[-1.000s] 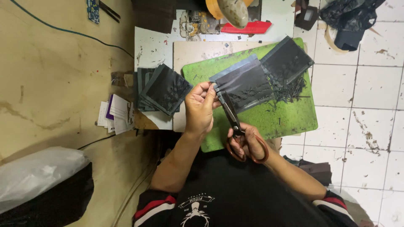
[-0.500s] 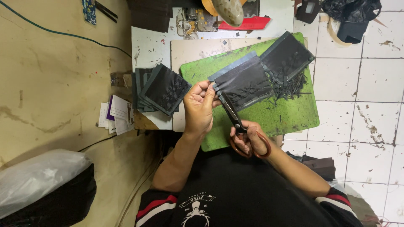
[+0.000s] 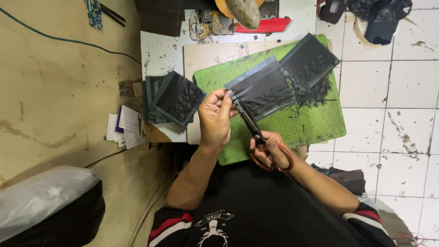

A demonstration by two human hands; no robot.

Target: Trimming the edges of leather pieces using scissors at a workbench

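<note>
The left hand (image 3: 215,116) pinches the near edge of a black fabric piece (image 3: 265,89) between thumb and fingers; the right hand (image 3: 270,151) grips scissors (image 3: 256,135), blades at that edge just beside the left fingertips, above the green mat (image 3: 311,126).

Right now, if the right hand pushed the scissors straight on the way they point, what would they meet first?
Probably the black fabric sheet pinched by the left hand; the right hand aims the orange-handled scissors at its edge.
</note>
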